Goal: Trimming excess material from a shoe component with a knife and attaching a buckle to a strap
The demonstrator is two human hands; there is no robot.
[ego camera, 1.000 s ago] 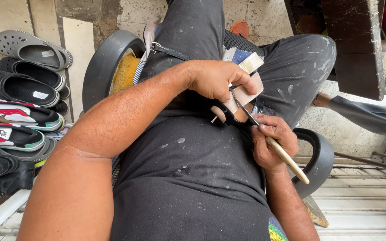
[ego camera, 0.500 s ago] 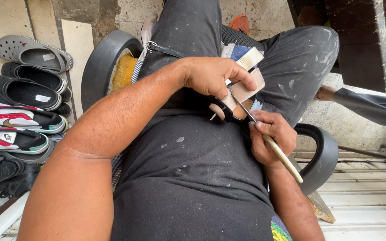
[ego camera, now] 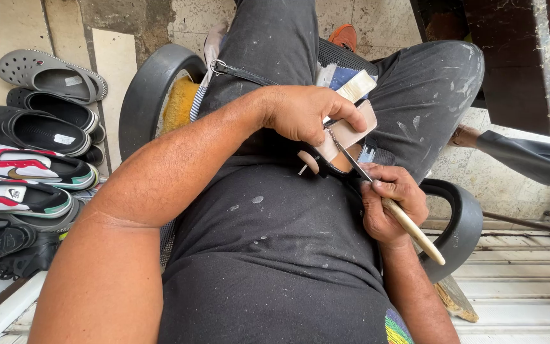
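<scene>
Two hands meet over the person's lap. The left hand (ego camera: 310, 113) has its fingers curled tight over the top edge of a pale tan shoe sole (ego camera: 345, 135), thumb pressed down along its face, so the sole is pinned against the thigh and tilts up toward the knee. The right hand (ego camera: 391, 205) is closed in a fist round the wooden handle (ego camera: 415, 230) of a thin metal awl (ego camera: 350, 157); the handle's free end juts out past the wrist, and the metal shaft runs up and to the left until its tip touches the sole just under the left thumb.

Just above the sole, between the thighs, lies a folded bit of white and blue cloth or paper (ego camera: 350, 81); what it is cannot be told. The dark, paint-flecked trousers (ego camera: 428, 89) and black shirt (ego camera: 275, 255) fill the middle of the view, and the curved black arms of a plastic chair (ego camera: 144, 89) show on both sides.

On the floor to the left stands a row of shoes (ego camera: 27, 172): grey and black clogs, each with a small white rectangular label inside, then white sneakers trimmed in red and green. Another person's grey sleeve (ego camera: 529, 159) reaches in from the right edge, under a dark wooden board (ego camera: 510, 57).
</scene>
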